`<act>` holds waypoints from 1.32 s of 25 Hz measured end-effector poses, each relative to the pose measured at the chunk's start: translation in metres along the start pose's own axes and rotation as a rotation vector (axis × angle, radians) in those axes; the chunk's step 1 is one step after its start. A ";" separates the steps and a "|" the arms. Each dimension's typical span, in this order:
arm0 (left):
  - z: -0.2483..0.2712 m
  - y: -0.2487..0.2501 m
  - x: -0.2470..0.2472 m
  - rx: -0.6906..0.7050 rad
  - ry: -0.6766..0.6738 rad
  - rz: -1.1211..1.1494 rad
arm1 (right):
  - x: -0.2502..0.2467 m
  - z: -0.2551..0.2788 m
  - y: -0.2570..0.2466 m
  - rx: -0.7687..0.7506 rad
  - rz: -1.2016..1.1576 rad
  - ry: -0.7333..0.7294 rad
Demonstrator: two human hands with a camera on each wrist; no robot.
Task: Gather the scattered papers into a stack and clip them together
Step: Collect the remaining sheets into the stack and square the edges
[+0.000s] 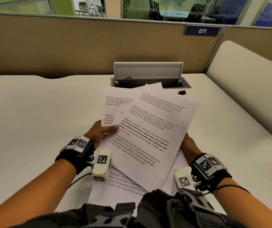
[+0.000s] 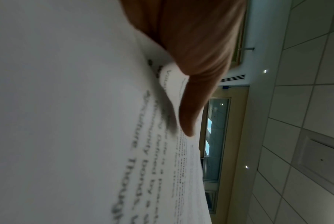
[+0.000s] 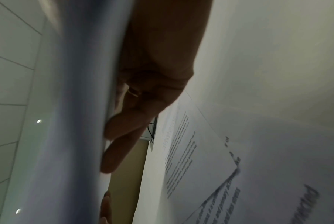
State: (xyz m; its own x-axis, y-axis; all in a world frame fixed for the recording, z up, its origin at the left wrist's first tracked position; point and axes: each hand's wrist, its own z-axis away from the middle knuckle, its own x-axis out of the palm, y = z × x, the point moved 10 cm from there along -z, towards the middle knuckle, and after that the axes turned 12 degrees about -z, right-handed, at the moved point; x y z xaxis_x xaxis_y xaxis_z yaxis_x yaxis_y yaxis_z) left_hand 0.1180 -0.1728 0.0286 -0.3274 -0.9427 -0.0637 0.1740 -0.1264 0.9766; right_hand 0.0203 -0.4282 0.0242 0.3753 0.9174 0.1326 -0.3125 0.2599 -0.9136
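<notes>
I hold a fanned bunch of printed papers [image 1: 148,129] tilted above the white desk [image 1: 33,120]. My left hand [image 1: 105,130] pinches their left edge, thumb on top near the bold text; the left wrist view shows that thumb [image 2: 193,98] pressing the sheets [image 2: 85,121]. My right hand [image 1: 188,143] is under the right edge, mostly hidden. In the right wrist view its fingers [image 3: 124,136] lie fairly straight against the underside of the sheets [image 3: 76,106]. More printed sheets [image 1: 115,186] lie flat on the desk below [image 3: 200,151]. A black binder clip [image 1: 181,92] sits beyond the papers.
An open cable tray with a raised grey lid [image 1: 148,69] is set into the desk behind the papers. Beige partition walls [image 1: 82,46] close off the back and the right side. The desk's front edge is right at my body.
</notes>
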 end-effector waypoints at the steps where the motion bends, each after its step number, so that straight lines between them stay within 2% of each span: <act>1: 0.000 -0.001 0.002 0.000 0.000 0.000 | 0.005 0.000 -0.003 0.001 -0.051 -0.054; 5: 0.002 0.003 0.005 0.014 -0.004 0.006 | 0.022 0.000 -0.016 0.032 -0.274 -0.301; 9: 0.002 0.009 0.009 0.019 -0.044 -0.051 | 0.027 -0.005 -0.026 0.001 -0.125 -0.438; 12: 0.004 0.014 0.014 0.015 -0.071 -0.051 | 0.026 -0.014 -0.031 0.005 -0.072 -0.439; 16: 0.009 0.015 0.025 0.019 -0.123 0.008 | 0.028 -0.017 -0.036 0.012 -0.162 -0.376; 22: 0.005 0.007 0.005 0.033 -0.014 0.086 | 0.022 -0.015 -0.026 0.050 -0.288 -0.393; 26: 0.006 0.010 0.002 0.044 -0.012 0.082 | 0.018 -0.024 -0.014 0.088 -0.212 -0.384; 29: 0.010 0.017 0.007 0.049 -0.077 0.035 | 0.015 -0.029 -0.016 0.042 -0.093 -0.321; 31: 0.013 0.026 0.015 0.071 -0.159 -0.016 | 0.024 -0.026 -0.021 0.001 0.002 -0.368; 33: 0.015 0.030 0.023 0.081 -0.220 -0.034 | 0.036 -0.021 -0.030 -0.047 -0.021 -0.434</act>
State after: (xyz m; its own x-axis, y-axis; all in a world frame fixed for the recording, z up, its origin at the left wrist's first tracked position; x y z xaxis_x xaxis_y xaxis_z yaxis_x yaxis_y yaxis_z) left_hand 0.1022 -0.1934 0.0596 -0.5277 -0.8474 -0.0591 0.0875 -0.1235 0.9885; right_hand 0.0618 -0.4094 0.0480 -0.0238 0.9563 0.2916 -0.2647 0.2752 -0.9242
